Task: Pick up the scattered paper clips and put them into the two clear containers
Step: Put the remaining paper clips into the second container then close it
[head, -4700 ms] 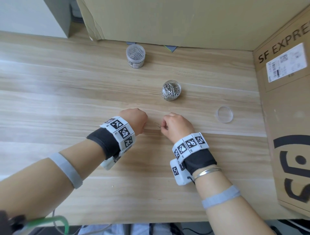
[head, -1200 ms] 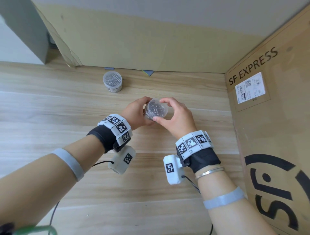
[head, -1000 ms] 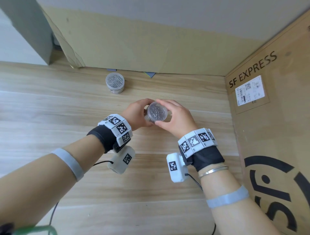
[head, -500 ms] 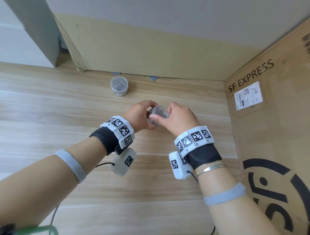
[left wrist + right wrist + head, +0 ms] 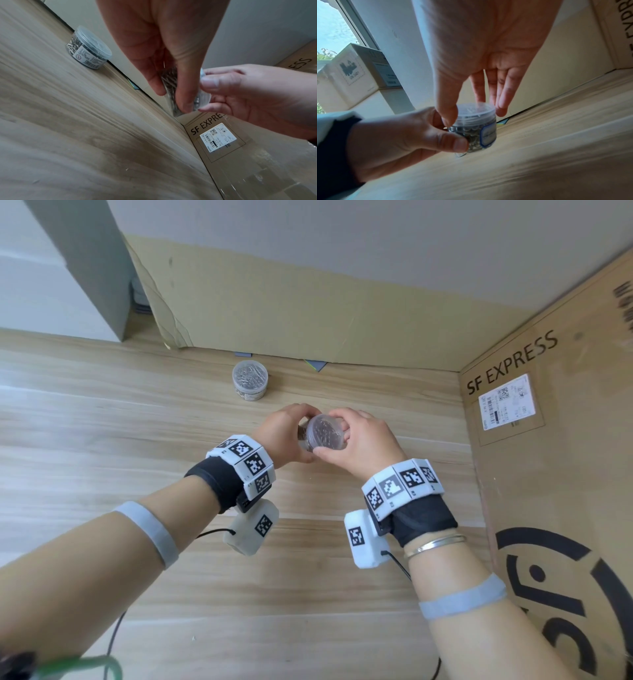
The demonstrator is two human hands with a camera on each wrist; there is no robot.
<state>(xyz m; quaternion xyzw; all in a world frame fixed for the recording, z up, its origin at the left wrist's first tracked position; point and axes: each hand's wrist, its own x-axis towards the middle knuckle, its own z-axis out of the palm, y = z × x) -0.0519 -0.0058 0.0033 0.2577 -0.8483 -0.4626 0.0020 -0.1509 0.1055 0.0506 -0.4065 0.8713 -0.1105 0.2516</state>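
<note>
The left hand [image 5: 286,433] is wrapped around the body of a small clear jar [image 5: 476,136] full of paper clips [image 5: 471,135], and it holds this jar up above the wooden table [image 5: 102,440], toward the far right part of it. The right hand [image 5: 363,440] pinches the clear lid [image 5: 475,110] at its rim with the thumb and fingertips, so both hands are closed on the same container; the lid seems to be in the turning step.

The risk, I think, is the lid going on crooked. If it catches badly on the thread, or if the left hand loosens while the other twists, the jar can tip and the clips will scatter again.

The second jar [image 5: 250,380], with its lid on, stands near the far edge, just in front of the cardboard sheet [image 5: 291,313]. A cardboard box [image 5: 548,474] walls the right edge close beside the hands. The free room is to the left and toward the near edge.
</note>
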